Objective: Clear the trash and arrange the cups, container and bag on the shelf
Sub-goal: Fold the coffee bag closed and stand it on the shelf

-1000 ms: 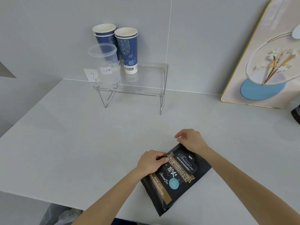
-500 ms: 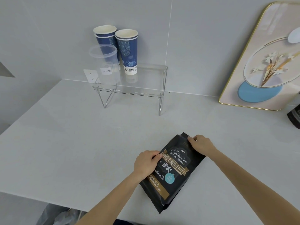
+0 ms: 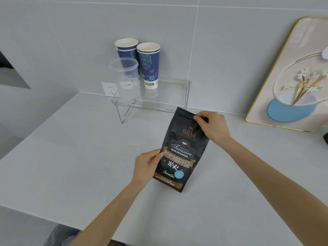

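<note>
A black coffee bag (image 3: pixel 180 153) with gold lettering is held upright above the grey counter, both my hands on it. My left hand (image 3: pixel 147 167) grips its lower left edge. My right hand (image 3: pixel 213 126) pinches its top right corner. Behind the bag stands a clear acrylic shelf (image 3: pixel 168 94). On the shelf's left part are two blue paper cups (image 3: pixel 126 57) (image 3: pixel 149 65) side by side and a clear plastic container (image 3: pixel 126 77) in front of the left cup. The bag's top reaches the shelf's front right leg.
The grey counter (image 3: pixel 71 166) meets a tiled wall with a white socket (image 3: pixel 108 89) behind the shelf. A gold-framed flower picture (image 3: pixel 291 82) leans on the wall at right. A dark object (image 3: pixel 325 137) shows at the right edge. The counter's front edge runs below my arms.
The bag has been lifted from lying flat on the counter and turned upright, moving forward toward the shelf. Both hands have kept their hold on it.
</note>
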Demonstrator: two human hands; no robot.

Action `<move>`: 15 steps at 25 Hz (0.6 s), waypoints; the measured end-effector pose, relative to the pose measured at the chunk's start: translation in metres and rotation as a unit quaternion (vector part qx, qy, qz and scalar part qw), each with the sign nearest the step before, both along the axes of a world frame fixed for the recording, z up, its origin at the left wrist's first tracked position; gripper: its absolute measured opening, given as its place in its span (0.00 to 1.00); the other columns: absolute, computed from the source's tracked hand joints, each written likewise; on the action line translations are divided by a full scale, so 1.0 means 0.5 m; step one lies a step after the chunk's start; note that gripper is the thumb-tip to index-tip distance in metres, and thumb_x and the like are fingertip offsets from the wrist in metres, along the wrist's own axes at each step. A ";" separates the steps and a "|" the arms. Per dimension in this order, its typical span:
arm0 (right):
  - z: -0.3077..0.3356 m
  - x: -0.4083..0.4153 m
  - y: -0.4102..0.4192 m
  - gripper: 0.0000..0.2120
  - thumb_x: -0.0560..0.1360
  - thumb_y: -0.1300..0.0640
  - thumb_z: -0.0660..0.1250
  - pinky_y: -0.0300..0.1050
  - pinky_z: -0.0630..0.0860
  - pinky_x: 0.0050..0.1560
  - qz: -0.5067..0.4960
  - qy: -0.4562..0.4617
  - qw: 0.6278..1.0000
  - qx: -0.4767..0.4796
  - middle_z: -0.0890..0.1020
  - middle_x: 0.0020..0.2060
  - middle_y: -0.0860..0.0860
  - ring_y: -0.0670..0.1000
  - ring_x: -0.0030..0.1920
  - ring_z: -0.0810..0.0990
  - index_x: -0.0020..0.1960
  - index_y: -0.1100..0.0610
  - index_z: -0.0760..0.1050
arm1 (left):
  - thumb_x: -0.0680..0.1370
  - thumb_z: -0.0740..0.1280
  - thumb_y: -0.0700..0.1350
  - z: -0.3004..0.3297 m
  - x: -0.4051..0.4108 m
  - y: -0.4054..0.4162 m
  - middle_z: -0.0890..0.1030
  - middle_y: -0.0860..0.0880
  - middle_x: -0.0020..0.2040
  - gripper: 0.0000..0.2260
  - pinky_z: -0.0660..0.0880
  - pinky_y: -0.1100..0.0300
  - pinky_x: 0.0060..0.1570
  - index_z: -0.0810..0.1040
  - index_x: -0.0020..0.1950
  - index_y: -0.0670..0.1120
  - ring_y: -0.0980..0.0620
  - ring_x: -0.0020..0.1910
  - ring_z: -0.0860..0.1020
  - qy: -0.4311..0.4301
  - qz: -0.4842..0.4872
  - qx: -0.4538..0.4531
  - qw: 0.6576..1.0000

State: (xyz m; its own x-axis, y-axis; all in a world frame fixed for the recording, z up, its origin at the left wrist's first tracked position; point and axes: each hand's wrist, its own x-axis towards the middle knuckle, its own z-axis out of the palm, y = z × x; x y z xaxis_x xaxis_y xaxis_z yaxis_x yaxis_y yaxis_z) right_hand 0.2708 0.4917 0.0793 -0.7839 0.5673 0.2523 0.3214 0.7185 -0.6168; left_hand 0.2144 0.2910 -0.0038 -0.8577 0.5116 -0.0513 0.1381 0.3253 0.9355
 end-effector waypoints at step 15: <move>0.011 -0.033 -0.072 0.14 0.74 0.58 0.64 0.20 0.66 0.46 0.076 0.122 0.989 -0.040 0.79 0.53 0.53 0.45 0.49 0.75 0.59 0.57 0.73 | 0.74 0.65 0.42 0.036 -0.043 0.004 0.80 0.53 0.44 0.08 0.70 0.79 0.30 0.80 0.50 0.43 0.62 0.37 0.77 0.031 0.066 0.025 0.997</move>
